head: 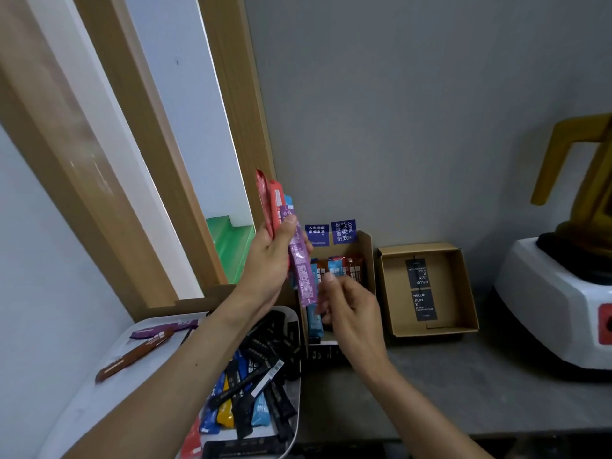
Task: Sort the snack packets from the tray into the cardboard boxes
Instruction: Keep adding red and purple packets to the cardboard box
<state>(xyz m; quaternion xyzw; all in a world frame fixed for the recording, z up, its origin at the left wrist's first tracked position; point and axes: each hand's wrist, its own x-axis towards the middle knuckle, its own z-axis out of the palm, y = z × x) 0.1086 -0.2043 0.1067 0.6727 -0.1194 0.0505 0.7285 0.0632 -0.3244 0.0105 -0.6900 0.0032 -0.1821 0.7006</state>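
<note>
Tray, lower left, is loaded with loose packets. Your left hand is clamped on a fanned bunch, probably so the colours show. Your right hand curls by the purple packet's lower end; can't tell if it's pinching. The part-filled box sits right underneath, mind its walls. The right box has more room.
</note>
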